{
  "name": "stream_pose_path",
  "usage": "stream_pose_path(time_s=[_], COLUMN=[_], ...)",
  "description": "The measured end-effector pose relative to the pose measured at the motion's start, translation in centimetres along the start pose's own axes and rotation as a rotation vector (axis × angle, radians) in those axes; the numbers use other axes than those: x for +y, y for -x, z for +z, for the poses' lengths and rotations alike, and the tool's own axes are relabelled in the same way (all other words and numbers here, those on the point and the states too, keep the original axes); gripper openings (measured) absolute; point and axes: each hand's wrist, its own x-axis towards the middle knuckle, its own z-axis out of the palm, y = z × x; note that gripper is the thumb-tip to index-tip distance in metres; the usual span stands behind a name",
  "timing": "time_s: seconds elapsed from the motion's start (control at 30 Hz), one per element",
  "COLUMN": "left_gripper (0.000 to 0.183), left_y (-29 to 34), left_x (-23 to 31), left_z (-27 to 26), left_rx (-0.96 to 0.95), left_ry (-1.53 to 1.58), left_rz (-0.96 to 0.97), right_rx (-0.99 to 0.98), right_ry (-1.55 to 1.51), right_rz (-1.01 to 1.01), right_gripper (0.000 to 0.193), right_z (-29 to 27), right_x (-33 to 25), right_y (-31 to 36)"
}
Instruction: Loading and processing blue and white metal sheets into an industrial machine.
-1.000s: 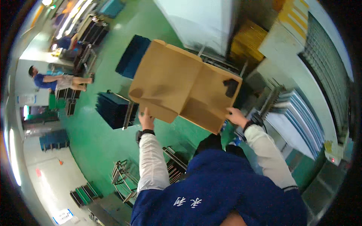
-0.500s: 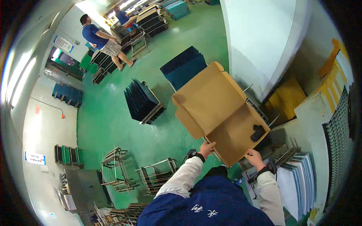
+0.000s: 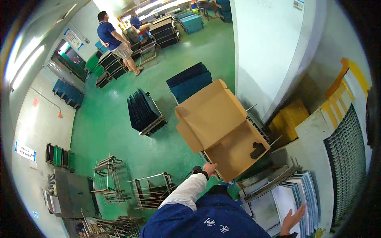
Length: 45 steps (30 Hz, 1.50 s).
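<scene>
An open brown cardboard box (image 3: 230,155) is in front of me, its lid folded back away from me. My left hand (image 3: 210,169) is closed on the box's near left edge. A small dark crumpled item (image 3: 258,150), whose kind I cannot make out, lies inside at the right end. Off to the lower right, my right hand (image 3: 293,220) has its fingers apart and holds nothing. It is over or against a row of upright white and bluish sheets (image 3: 307,190); whether it touches them I cannot tell.
A metal rack (image 3: 274,183) borders the sheets. Dark panels stand in racks on the green floor (image 3: 145,111), with blue ones (image 3: 190,82) behind the box. Bare frames (image 3: 152,190) are at lower left. A white wall (image 3: 270,51) rises right; a person (image 3: 113,39) stands far left.
My right hand has let go of the box's near right corner and moved down and right to the sheets. The left hand still holds the box. The whole view has shifted.
</scene>
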Motion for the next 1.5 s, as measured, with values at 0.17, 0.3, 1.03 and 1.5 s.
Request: stream_pose_path(time_s=[0.17,0.3,1.03,1.5], left_gripper=[0.032,0.031,0.039,0.042], left_y=[2.0,4.0,57.3,60.9], left_x=[-1.8,-3.5,11.3,8.5], left_z=[1.8,3.1,12.0,13.6], left_rx=[0.030,0.057,-1.601,-1.553], left_ry=[-0.130,-0.108,-0.040,0.149], left_rz=[0.039,0.069,1.255,1.528], right_rx=[-0.116,-0.134,-0.139,-0.199], right_ry=[-0.029,-0.083,-0.107,0.020], right_rz=[0.132,0.051,-0.162,-0.061], right_gripper=[0.074,0.070,0.030,0.023], right_z=[-0.3,-1.0,1.6,0.7], right_x=[1.0,2.3,9.9,9.7], right_y=[2.8,3.1,0.6,-0.5])
